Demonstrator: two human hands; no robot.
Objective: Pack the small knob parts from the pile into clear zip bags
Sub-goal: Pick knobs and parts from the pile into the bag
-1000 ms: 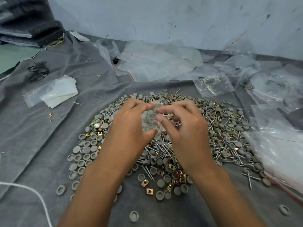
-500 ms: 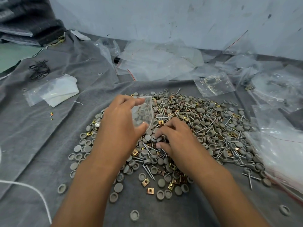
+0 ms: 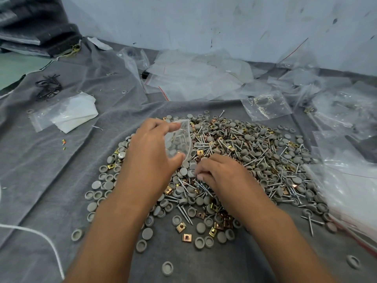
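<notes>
At the near edge of the grey cloth (image 3: 51, 180), a lone grey cap (image 3: 167, 268) lies apart from the rest, with a white cord (image 3: 40, 237) curving at the left. Just beyond, the pile (image 3: 255, 156) of grey knob caps, screws and brass square nuts spreads across the cloth. The right hand (image 3: 222, 176) rests on the pile's middle, fingers curled down into the parts; whether they pinch a piece is hard to tell, as the fingertips are buried. Beside it, the left hand (image 3: 151, 154) holds a small clear zip bag (image 3: 179, 142) above the pile, thumb and fingers gripping its mouth, a few grey caps inside. Farther back lie a bag with white paper (image 3: 67, 114), a heap of empty clear bags (image 3: 200, 78) and, at the right, filled bags (image 3: 267, 106).
</notes>
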